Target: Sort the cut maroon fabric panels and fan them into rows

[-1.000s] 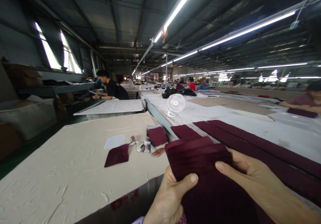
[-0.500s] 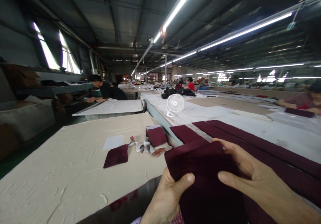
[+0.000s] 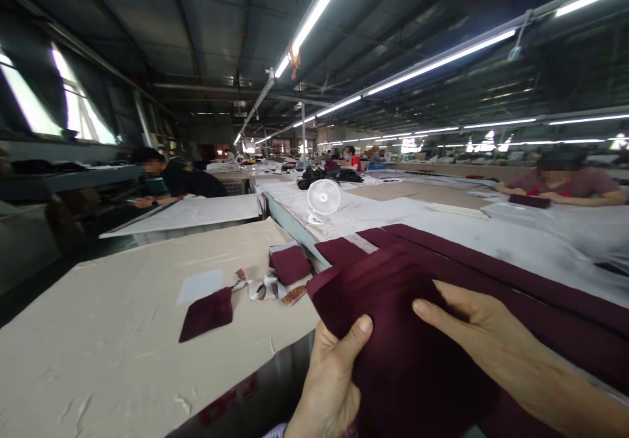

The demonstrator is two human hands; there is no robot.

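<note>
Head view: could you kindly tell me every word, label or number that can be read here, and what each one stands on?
Red lettering on the table's metal side: too blurred to read.
Printed white tape on the cream cloth: too small to read.
Orange-brown tag beside it: too small to read.

Burgundy cloth [image 3: 393, 333]: matt, soft weave. Table cover [image 3: 98, 333]: pale, creased fabric. Table edge [image 3: 246, 392]: glossy metal. Fan [image 3: 324, 196]: smooth white plastic
</note>
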